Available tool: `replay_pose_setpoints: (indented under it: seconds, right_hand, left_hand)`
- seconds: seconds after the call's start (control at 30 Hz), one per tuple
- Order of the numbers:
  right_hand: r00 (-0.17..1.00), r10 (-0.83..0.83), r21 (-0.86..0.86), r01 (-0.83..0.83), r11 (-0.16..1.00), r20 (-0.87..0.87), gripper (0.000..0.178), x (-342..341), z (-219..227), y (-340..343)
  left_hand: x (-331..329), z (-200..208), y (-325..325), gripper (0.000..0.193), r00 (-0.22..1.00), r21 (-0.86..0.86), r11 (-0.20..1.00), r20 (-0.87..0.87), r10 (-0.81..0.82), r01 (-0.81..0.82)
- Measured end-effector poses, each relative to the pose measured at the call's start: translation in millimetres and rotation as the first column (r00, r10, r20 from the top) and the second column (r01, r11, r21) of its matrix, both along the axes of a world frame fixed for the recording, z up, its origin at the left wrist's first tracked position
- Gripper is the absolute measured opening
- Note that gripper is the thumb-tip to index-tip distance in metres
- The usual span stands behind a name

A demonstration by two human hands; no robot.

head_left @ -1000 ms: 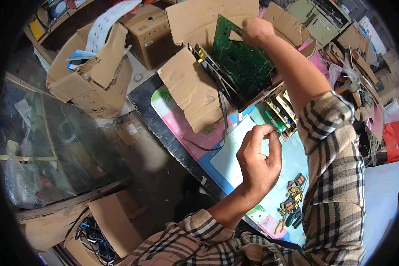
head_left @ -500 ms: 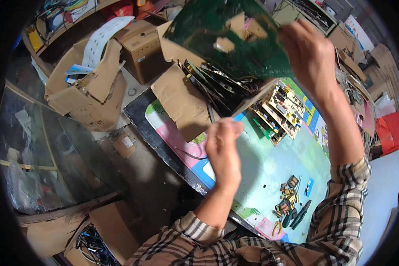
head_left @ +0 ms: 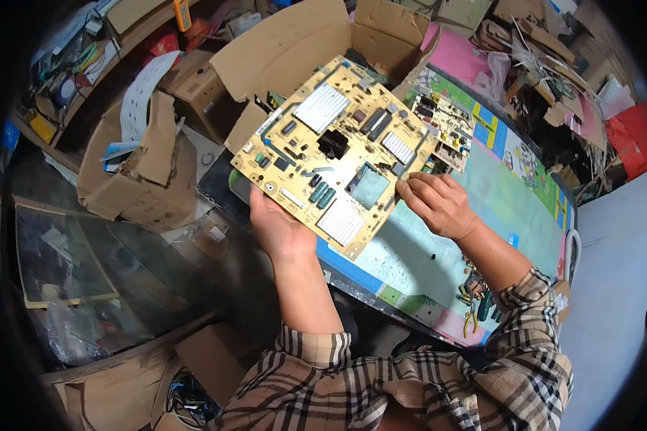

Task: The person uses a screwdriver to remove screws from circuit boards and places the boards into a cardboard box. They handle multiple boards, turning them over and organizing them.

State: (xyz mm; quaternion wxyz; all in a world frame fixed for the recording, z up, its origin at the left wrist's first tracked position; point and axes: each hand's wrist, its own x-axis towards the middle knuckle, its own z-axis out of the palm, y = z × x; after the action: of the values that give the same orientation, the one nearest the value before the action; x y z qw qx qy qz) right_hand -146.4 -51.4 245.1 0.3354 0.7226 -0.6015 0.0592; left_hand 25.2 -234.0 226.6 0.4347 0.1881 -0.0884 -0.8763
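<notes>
Left hand's fingers (head_left: 266,208) (under circuit board (head_left: 336,152)) hidden.

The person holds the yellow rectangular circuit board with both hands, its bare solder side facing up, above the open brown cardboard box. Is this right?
Not quite. In the head view the yellow rectangular circuit board shows its component side up, with silver heat sinks and capacitors. The left hand and right hand do hold it above the open brown cardboard box.

The bare part of the colourful mat (head_left: 482,208) is free for a hand. Behind it, a big cardboard box (head_left: 302,50) and a small circuit board (head_left: 446,118) block the way.
</notes>
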Motion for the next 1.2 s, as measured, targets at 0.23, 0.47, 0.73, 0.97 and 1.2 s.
replay_pose_setpoints:
  seconds: [0.23,0.47,0.73,0.97,1.2]
  right_hand:
    - [0.975,-0.104,-0.139,0.133,0.981,0.196,0.032,9,-29,-7]
    - [0.947,-0.142,-0.209,0.207,0.956,0.287,0.030,14,-40,-7]
    - [0.816,-0.172,-0.256,0.362,0.896,0.552,0.031,30,-49,-12]
    - [0.580,-0.079,-0.241,0.454,0.858,0.811,0.027,39,-54,-11]
    - [0.059,0.106,-0.121,0.437,0.891,0.993,0.017,49,-60,-12]
  left_hand:
    - [-2,-3,6,0.062,0.994,-0.065,0.994,0.061,0.090,-0.086]
    - [-6,0,6,0.062,0.996,-0.088,0.993,0.019,0.084,-0.082]
    - [-7,-8,0,0.059,0.982,-0.019,0.994,0.156,0.112,-0.110]
    - [-8,-17,-2,0.061,0.979,0.003,0.991,0.160,0.130,-0.133]
    - [-7,-20,-3,0.061,0.979,0.010,0.991,0.157,0.127,-0.130]
